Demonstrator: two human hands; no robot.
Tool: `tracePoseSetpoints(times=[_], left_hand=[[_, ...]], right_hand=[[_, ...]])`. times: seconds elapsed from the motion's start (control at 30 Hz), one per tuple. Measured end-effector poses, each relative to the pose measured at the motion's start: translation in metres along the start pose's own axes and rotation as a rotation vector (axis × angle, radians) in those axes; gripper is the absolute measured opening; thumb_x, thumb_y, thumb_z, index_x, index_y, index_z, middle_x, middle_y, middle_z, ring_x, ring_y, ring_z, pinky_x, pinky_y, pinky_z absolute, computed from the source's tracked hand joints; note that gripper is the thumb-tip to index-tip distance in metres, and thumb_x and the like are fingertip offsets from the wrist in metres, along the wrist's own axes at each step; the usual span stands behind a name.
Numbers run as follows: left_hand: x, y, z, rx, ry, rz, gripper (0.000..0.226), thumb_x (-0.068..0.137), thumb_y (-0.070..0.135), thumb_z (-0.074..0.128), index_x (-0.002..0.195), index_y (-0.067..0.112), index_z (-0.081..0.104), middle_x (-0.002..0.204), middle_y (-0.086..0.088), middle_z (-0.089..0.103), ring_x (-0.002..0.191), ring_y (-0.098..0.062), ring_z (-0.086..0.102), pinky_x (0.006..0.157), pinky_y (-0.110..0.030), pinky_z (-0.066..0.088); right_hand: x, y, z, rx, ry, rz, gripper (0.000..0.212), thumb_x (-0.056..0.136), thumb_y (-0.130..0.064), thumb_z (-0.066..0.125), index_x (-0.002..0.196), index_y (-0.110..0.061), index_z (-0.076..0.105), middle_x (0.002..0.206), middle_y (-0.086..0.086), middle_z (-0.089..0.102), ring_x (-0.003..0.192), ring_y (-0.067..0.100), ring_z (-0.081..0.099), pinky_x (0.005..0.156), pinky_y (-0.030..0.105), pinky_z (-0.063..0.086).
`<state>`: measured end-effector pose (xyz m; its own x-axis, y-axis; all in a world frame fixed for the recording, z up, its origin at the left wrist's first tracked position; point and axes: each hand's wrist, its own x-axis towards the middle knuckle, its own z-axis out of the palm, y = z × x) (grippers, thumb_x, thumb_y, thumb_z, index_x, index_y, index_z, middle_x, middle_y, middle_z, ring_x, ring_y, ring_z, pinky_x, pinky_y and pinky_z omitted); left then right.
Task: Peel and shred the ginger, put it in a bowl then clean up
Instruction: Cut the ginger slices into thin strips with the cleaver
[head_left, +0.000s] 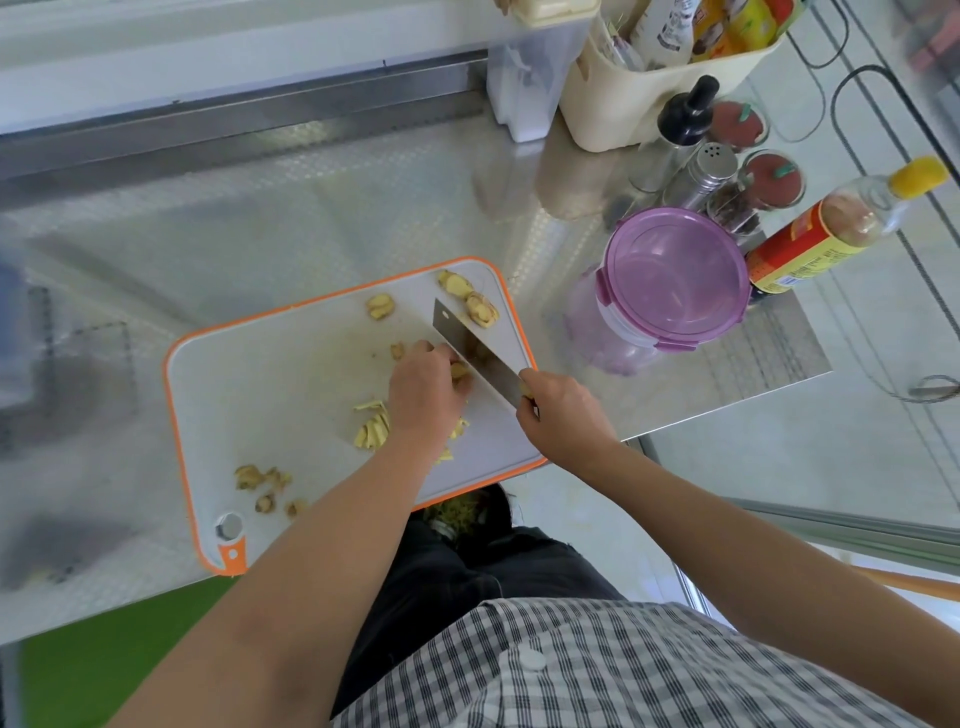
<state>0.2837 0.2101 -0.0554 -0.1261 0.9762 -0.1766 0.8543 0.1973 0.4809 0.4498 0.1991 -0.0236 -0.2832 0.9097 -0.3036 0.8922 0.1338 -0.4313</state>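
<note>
While my left grip (423, 395) curls over the ginger (460, 371) to steady it, my right grip (561, 410) clasps the knife (470, 340) for slicing.

A kitchen: steel counter (311, 208), cutting board (270, 395), cleaver (475, 351), pepper shaker (701, 174) and sauce bottle (831, 228)

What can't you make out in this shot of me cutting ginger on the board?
Head view throughout.
- ginger piece: mostly hidden under the left hand holding it.
- cleaver: handle hidden inside the right hand.
- purple-lidded container: tinted lid hides the contents.
- bottle: label print too small to read.
- counter, far left: blurred shapes only.
</note>
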Motion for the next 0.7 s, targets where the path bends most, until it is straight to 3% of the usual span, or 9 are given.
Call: tracePoseSetpoints(times=[0.17, 0.47, 0.7], left_hand=[[-0.008, -0.007, -0.001, -0.012, 0.053, -0.035, 0.044, 0.078, 0.037, 0.075, 0.112, 0.013, 0.061, 0.095, -0.009, 0.062, 0.086, -0.028, 0.058, 0.07, -0.036, 0.045], [-0.012, -0.008, -0.002, -0.166, 0.067, -0.064, 0.016, 0.084, 0.028, 0.072, 0.088, 0.013, 0.076, 0.081, -0.003, 0.074, 0.075, -0.023, 0.067, 0.07, -0.038, 0.052], [-0.015, -0.005, 0.0, -0.193, 0.126, -0.091, 0.029, 0.084, 0.036, 0.07, 0.102, 0.013, 0.07, 0.083, 0.002, 0.071, 0.08, -0.017, 0.063, 0.07, -0.028, 0.043]], right_hand=[[-0.004, -0.001, 0.005, 0.004, 0.001, 0.016, 0.019, 0.087, -0.003, 0.042, 0.071, -0.009, 0.033, 0.058, 0.001, 0.031, 0.053, 0.026, 0.036, 0.047, 0.03, 0.024], [-0.01, -0.008, 0.007, 0.011, -0.002, 0.021, 0.018, 0.087, -0.003, 0.042, 0.073, -0.009, 0.033, 0.061, -0.001, 0.031, 0.055, 0.027, 0.034, 0.047, 0.031, 0.023], [-0.01, -0.009, 0.01, 0.012, -0.007, 0.035, 0.016, 0.088, -0.004, 0.041, 0.074, -0.008, 0.035, 0.062, 0.0, 0.034, 0.056, 0.027, 0.039, 0.05, 0.031, 0.027]])
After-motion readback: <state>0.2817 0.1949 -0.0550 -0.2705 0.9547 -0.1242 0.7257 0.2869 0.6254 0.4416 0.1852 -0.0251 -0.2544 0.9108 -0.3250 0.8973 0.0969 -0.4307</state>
